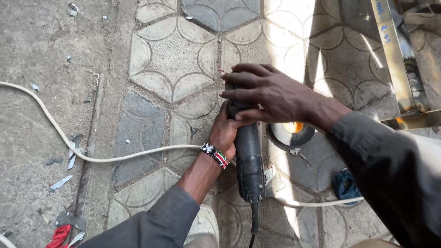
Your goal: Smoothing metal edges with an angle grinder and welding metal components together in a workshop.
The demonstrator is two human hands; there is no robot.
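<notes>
I hold a black angle grinder [248, 160] over a patterned paved floor [170, 59]. My left hand [224, 133], with a beaded bracelet on the wrist, grips the grinder's body from the left. My right hand [266, 94] lies over the grinder's head from above, fingers wrapped on it. The grinder's own black cable [253, 220] hangs from its rear end toward me. A round disc with an orange centre [291, 131] lies on the floor just under my right wrist.
A white cable [59, 133] snakes across the ground from the left and passes under my arms to the right. A brass-coloured metal frame [395, 59] stands at the upper right. Metal scraps [69, 156], a red rag [59, 236] and a blue cloth [345, 186] lie about.
</notes>
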